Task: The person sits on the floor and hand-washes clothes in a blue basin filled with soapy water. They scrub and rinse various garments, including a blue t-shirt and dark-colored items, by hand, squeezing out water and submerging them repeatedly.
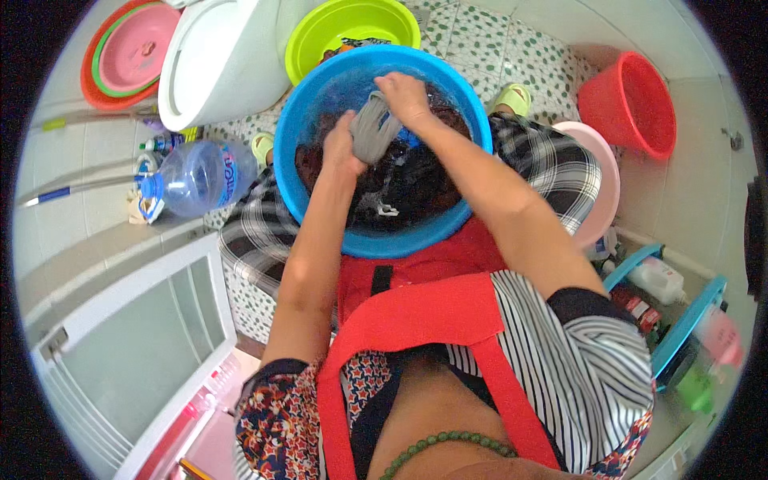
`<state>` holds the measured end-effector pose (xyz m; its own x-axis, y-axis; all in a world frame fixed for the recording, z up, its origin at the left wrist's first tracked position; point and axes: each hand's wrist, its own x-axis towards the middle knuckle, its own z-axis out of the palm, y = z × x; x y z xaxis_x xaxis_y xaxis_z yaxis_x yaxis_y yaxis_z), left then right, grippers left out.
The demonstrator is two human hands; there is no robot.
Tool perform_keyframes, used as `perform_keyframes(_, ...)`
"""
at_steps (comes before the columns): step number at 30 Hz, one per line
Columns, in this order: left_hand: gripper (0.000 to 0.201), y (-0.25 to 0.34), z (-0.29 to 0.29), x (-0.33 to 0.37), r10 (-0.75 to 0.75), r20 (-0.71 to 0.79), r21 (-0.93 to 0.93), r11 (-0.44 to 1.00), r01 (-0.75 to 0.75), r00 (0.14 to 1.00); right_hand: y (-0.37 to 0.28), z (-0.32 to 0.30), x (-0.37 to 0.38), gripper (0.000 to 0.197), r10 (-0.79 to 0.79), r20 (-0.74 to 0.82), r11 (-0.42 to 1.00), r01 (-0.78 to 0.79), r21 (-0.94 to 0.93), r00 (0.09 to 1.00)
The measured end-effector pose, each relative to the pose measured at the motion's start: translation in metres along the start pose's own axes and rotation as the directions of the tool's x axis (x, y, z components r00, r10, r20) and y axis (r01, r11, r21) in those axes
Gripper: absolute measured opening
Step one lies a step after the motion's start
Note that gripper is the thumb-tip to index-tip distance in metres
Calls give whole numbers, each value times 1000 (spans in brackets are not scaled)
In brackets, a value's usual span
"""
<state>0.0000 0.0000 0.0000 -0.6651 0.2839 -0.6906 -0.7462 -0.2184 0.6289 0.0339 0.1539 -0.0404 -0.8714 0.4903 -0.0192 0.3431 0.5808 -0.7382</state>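
Observation:
Between my two hands is a bunched grey cloth (374, 132), held over a blue basin (286, 172). My left hand (342, 144) grips its lower left end, fingers wrapped round it. At the upper right end, my right hand (406, 98) is closed on the same cloth. Below them, dark wet laundry (400, 196) lies in water in the basin, with a blue patch and a small white piece showing among it. Whether the grey cloth is a sock or another garment, I cannot tell.
Behind the basin stands a lime-green tub (300, 40) with patterned cloth inside. A white toilet (232, 64) and a large clear water bottle (200, 178) are at left. On the right are a red bucket (612, 104), a pink basin (606, 188) and a blue bottle rack (680, 328).

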Motion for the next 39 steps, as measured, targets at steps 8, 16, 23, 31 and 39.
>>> perform_keyframes(8,70,-50,-10,87,425,608,794,-326,-513,671,60,15,-3,32,7,-128,998,1,64,992)
perform_keyframes(16,59,-99,-24,142,156,587,729,-529,-434,794,93,46,-7,29,278,98,958,-268,-103,956)
perform_keyframes(23,55,-100,-57,168,172,630,768,-277,-577,757,84,33,3,29,346,238,934,-310,-177,908)
perform_keyframes(31,50,-22,-20,84,3,970,-133,841,525,242,-67,-1,-40,27,78,104,911,-113,396,991)
perform_keyframes(39,23,-31,-18,20,119,380,-63,993,-103,917,-105,5,-101,21,-224,7,974,224,-19,975)
